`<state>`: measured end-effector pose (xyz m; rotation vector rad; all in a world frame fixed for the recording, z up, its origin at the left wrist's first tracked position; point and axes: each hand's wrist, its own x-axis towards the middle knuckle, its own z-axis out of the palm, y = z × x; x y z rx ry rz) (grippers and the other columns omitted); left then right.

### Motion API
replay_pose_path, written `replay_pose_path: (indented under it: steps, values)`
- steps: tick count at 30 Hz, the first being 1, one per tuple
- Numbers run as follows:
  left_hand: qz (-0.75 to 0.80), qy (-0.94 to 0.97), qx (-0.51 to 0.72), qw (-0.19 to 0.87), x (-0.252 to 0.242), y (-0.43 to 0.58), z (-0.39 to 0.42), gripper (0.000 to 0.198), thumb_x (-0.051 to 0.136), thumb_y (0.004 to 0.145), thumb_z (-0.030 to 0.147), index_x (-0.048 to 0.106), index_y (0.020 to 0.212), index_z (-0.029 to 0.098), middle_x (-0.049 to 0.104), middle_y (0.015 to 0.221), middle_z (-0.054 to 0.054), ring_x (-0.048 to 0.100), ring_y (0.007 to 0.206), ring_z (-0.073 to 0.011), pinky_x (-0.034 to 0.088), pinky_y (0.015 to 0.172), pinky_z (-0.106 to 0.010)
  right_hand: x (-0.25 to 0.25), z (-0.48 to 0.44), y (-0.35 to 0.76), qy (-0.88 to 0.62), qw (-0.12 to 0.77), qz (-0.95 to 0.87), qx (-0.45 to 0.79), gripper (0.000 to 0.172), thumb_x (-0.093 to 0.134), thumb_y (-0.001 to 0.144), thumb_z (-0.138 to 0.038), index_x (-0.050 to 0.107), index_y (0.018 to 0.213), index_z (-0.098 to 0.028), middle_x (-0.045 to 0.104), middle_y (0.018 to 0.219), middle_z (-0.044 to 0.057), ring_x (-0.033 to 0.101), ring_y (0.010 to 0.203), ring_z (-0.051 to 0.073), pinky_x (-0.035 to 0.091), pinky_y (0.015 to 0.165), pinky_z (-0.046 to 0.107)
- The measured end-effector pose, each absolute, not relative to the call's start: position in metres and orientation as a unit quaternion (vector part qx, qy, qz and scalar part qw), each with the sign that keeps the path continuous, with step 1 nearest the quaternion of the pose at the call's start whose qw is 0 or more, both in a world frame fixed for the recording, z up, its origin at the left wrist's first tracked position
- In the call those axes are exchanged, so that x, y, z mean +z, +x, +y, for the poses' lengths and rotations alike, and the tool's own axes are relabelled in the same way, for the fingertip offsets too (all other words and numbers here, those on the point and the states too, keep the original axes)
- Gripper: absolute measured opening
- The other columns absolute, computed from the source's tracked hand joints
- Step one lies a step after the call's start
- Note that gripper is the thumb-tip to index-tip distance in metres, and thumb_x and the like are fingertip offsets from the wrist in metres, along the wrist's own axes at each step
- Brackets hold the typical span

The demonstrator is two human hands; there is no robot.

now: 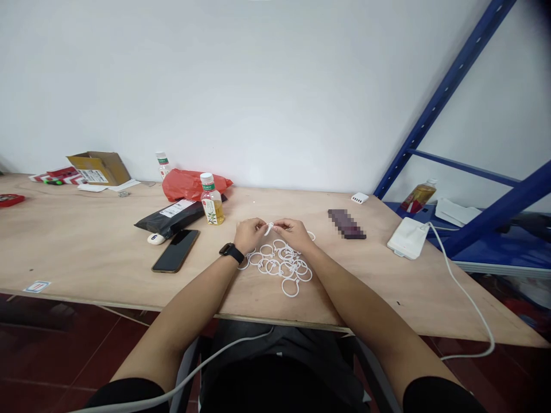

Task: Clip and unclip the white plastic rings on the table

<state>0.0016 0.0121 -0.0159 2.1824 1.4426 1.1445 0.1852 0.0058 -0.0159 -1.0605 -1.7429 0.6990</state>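
Above the table, my left hand (249, 235) and my right hand (296, 233) meet with their fingertips pinched on a white plastic ring (269, 228). It is seen nearly edge-on, and the fingers partly cover it. Below and between my forearms lies a loose heap of white plastic rings (286, 268), thin hoops that each seem to carry a small clip or eyelet. One hoop (290, 296) lies nearest to the table's front edge. Another ring shows partly behind my right hand. My left wrist wears a black watch (231, 251).
Left of my hands are a phone (175, 251), a white oval object (155, 238), a black parcel (174, 217), a drink bottle (212, 201) and a red bag (189, 182). On the right lie a blurred-out dark object (346, 224) and a white power bank (408, 237) with a cable, near a blue rack (439, 86).
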Motion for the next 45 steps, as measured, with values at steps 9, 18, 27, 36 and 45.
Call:
replay_pose_path:
  steps: [9,18,27,36,45]
  values:
    - [0.448,0.784,0.417,0.103,-0.012,0.003,0.008,0.019,0.061,0.087,0.035,0.073,0.096,0.024,0.072,0.097,-0.004,0.062,0.096,-0.0206,0.043,0.088,-0.036,-0.013,0.004,0.185,-0.447,0.492,-0.711,0.229,0.017,0.063,0.08,-0.031,0.074,0.084,-0.019,0.075,0.083,0.004,0.068,0.076,0.018,0.053,0.071,0.028]
    - [0.417,0.814,0.395,0.083,-0.01,0.003,0.006,0.02,0.058,0.09,0.036,0.074,0.088,0.024,0.073,0.095,-0.003,0.062,0.093,-0.0203,0.038,0.091,-0.04,-0.012,0.003,0.188,-0.428,0.475,-0.751,0.163,0.017,0.059,0.084,-0.027,0.074,0.089,-0.021,0.075,0.086,0.004,0.069,0.08,0.018,0.052,0.074,0.028]
    - [0.419,0.825,0.377,0.046,-0.009,0.001,0.004,0.022,0.055,0.09,0.033,0.073,0.082,0.022,0.072,0.089,-0.006,0.059,0.091,-0.0217,0.037,0.09,-0.041,-0.012,0.003,0.185,-0.424,0.427,-0.793,0.09,0.017,0.057,0.087,-0.023,0.074,0.089,-0.023,0.075,0.087,0.004,0.068,0.084,0.019,0.05,0.081,0.03]
    - [0.433,0.816,0.382,0.032,-0.017,0.006,0.011,0.024,0.052,0.094,0.035,0.073,0.095,0.024,0.072,0.097,-0.005,0.06,0.096,-0.022,0.038,0.088,-0.04,-0.013,0.009,0.186,-0.434,0.454,-0.775,0.064,0.015,0.06,0.088,-0.026,0.073,0.094,-0.022,0.075,0.091,0.005,0.068,0.086,0.019,0.049,0.084,0.031]
    - [0.412,0.863,0.282,0.077,-0.026,0.005,0.01,0.025,0.057,0.09,0.038,0.074,0.103,0.026,0.071,0.106,-0.006,0.06,0.101,-0.0241,0.041,0.094,-0.042,-0.016,0.039,0.237,-0.506,0.366,-0.781,-0.015,0.021,0.058,0.087,-0.019,0.072,0.102,-0.02,0.074,0.102,0.007,0.065,0.098,0.023,0.047,0.09,0.037]
